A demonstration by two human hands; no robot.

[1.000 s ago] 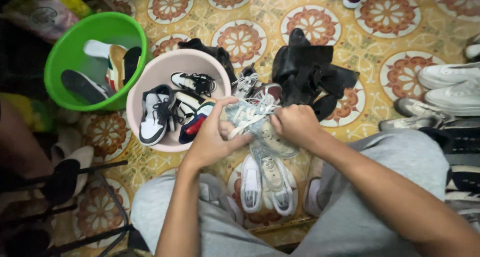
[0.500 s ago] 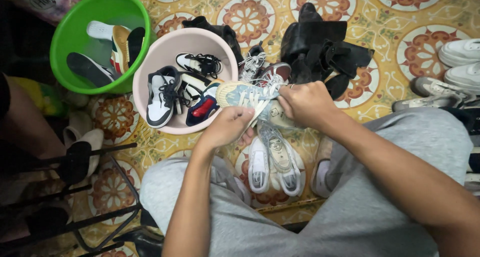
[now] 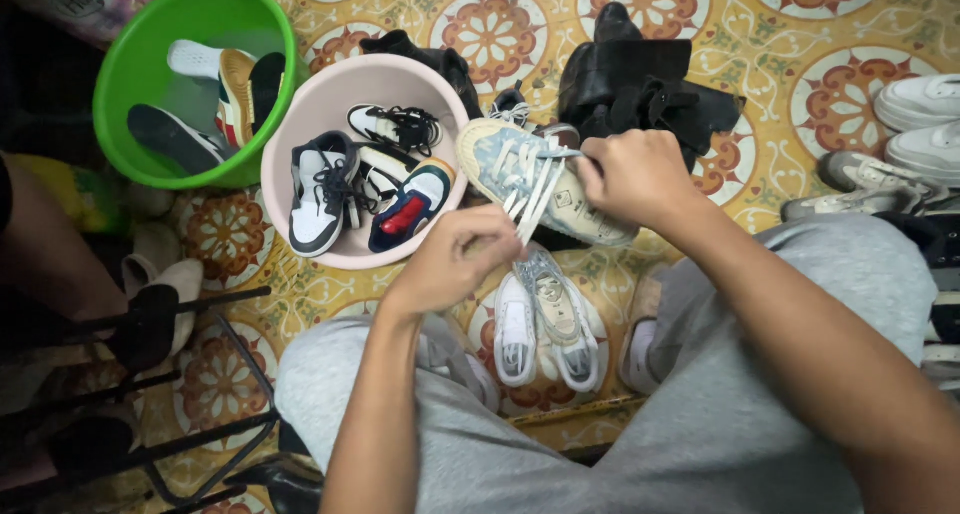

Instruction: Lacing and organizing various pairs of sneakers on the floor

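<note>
A pale blue and cream sneaker [image 3: 515, 174] hangs in the air over the floor, toe pointing toward the pink basin [image 3: 300, 236]. My right hand [image 3: 632, 177] grips it at the heel end. My left hand [image 3: 455, 259] is pinched on its white laces [image 3: 530, 199], which stretch from the shoe down to my fingers. Below it a second sneaker of the same kind [image 3: 560, 319] lies on the floor between my grey-trousered knees, beside a white shoe [image 3: 516, 329].
The pink basin holds several sneakers. A green basin [image 3: 130, 69] to its left holds shoes and insoles. Black bags [image 3: 640, 99] lie behind the held shoe. White and grey shoes [image 3: 905, 134] sit at right. Black metal chair legs [image 3: 180, 374] stand at left.
The sneaker has been lifted and turned so its top faces up. My left hand left the shoe's body and drew the laces down and away; my right hand moved slightly up.
</note>
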